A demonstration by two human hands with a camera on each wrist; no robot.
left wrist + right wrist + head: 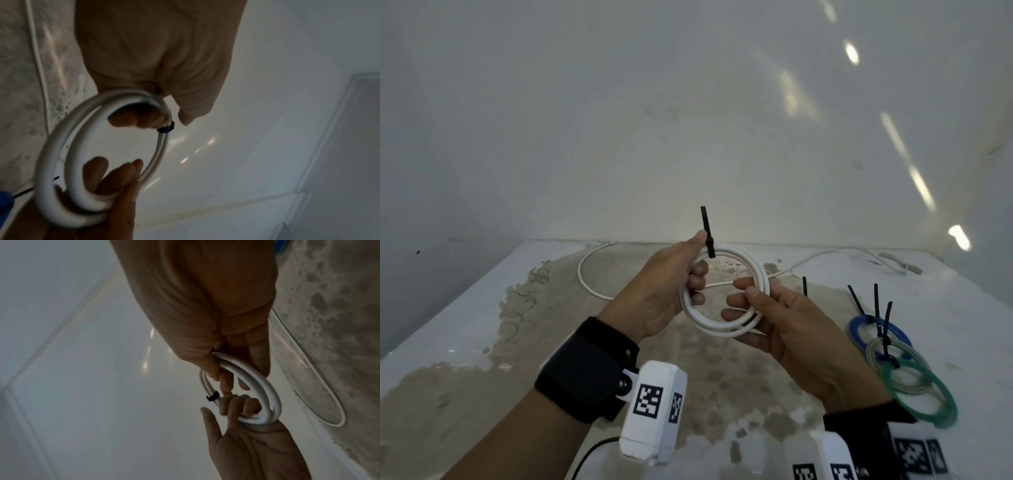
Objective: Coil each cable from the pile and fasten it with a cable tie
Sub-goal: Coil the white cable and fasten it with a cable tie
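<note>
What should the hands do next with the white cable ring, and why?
Probably set the white coil down beside the blue coil, clear coil and green coil. A black cable tie already circles it near the left hand, the right hand grips the other side, and a loose white cable lies uncoiled on the table.
</note>
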